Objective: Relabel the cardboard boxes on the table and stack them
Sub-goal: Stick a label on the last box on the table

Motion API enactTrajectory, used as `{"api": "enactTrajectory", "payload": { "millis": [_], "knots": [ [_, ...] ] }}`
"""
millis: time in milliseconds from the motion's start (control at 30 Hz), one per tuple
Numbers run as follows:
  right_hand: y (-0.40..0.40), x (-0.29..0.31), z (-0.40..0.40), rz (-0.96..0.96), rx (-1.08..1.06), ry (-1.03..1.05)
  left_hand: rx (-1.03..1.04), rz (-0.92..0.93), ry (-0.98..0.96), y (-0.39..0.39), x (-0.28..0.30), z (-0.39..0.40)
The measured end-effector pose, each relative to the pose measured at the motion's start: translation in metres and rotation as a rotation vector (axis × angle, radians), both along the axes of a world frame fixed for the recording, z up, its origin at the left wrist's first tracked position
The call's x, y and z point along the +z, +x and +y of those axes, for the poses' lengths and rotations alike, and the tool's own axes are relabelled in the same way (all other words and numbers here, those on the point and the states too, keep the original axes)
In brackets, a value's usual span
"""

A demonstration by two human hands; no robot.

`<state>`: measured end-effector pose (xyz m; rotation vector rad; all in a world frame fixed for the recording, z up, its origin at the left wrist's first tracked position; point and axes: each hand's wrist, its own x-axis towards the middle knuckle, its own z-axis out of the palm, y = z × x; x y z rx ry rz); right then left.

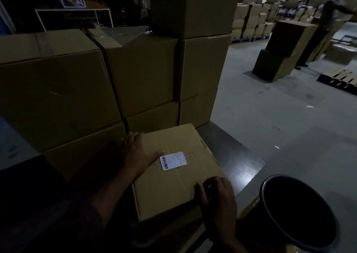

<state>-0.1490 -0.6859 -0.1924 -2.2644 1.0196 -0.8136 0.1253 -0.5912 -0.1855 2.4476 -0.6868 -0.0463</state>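
Head view: flat brown cardboard box (173, 173) with white barcode label (173, 161) lies unstacked near the dark tabletop (237, 167) front edge, left hand (138, 152) pressing flat, right hand (216, 194) gripping its corner, before stacked brown cartons (135, 74).

We are seeing a plain brown cardboard box (173, 177) lying flat on the dark table (237, 161), its closed top flaps facing up and its sides turned at a slight angle to the table edge. A small white paper label with a black barcode (173, 161) is sitting near the middle of its top, over the flap seam. Behind it, touching its far edge, larger brown cardboard boxes (139, 72) are standing stacked in several tiers.
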Motion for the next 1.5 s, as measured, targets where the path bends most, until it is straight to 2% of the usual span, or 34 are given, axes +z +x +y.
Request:
{"api": "enactTrajectory", "payload": {
  "millis": [133,233,367,400,500,567,733,1067,1200,1367,1433,1500],
  "knots": [
    [0.013,0.006,-0.010,-0.049,-0.017,-0.009,0.146,-0.015,0.050,-0.010,0.008,0.015],
    [0.026,0.013,-0.031,0.030,0.045,-0.012,0.223,0.003,0.118,-0.026,0.013,0.038],
    [0.053,0.024,-0.066,0.242,0.178,-0.050,0.135,0.353,0.070,-0.056,0.023,0.059],
    [0.060,0.026,-0.071,0.286,0.202,-0.074,0.121,0.376,0.055,-0.062,0.023,0.059],
    [0.074,0.025,-0.071,0.327,0.223,-0.208,0.144,0.238,-0.076,-0.071,0.030,0.044],
    [0.079,0.022,-0.065,0.308,0.286,-0.221,0.135,0.220,-0.158,-0.075,0.028,0.026],
    [0.087,0.017,-0.066,0.386,0.378,-0.253,0.154,0.170,-0.084,-0.082,0.010,0.002],
    [0.090,0.015,-0.067,0.324,0.348,-0.195,0.168,0.083,-0.067,-0.077,0.001,0.002],
    [0.089,0.014,-0.068,0.337,0.360,-0.227,0.165,0.087,-0.051,-0.076,-0.001,0.002],
    [0.089,0.013,-0.071,0.293,0.368,-0.157,0.164,0.077,-0.051,-0.075,-0.001,0.003],
    [0.084,0.013,-0.069,0.224,0.312,-0.101,0.164,0.106,-0.112,-0.070,-0.003,0.005],
    [0.066,0.016,-0.058,0.137,0.174,-0.062,0.153,0.235,-0.227,-0.059,-0.009,0.008]
  ]
}}
